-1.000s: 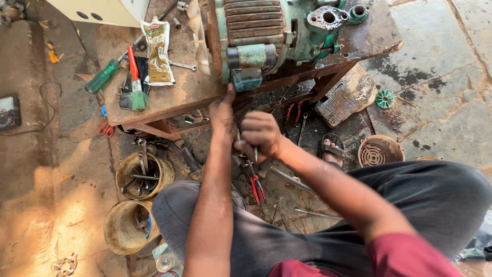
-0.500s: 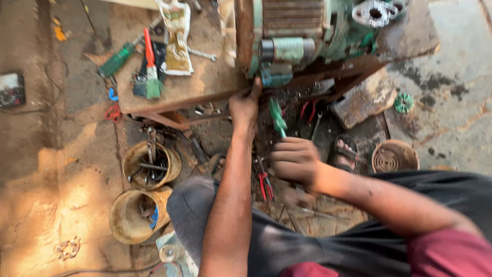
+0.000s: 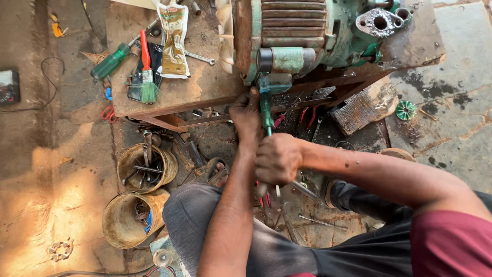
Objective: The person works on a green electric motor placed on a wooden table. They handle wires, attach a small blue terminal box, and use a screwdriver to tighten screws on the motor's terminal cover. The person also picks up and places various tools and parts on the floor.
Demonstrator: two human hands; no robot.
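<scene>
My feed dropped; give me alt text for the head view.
The right hand grips a green-handled screwdriver aimed up at a green motor on a low wooden bench, and the left hand steadies the tool near its tip. Two tins of tools stand on the floor.

- Location type: informal repair workshop, ground-level, prob. open-air (sunlight patch on dirt at lower left).
- Work surface: low, grimy wooden bench (image 3: 205, 92) on rusty steel frame; stained w/ oil.
- Unit on bench: green electric motor (image 3: 307, 36), finned housing, paint worn.
- Hand tools on bench: green-handled screwdriver (image 3: 110, 61), red-handled brush (image 3: 147, 77), spanner (image 3: 200, 57), sachet (image 3: 174, 38).
- Storage: two rusty tins (image 3: 146, 166) on ground, one packed w/ tools.
- Floor: cracked concrete + dirt; loose pliers (image 3: 307, 115), bits of metal under bench.
- Test gear: small meter (image 3: 7, 87) w/ cable at left edge.
</scene>
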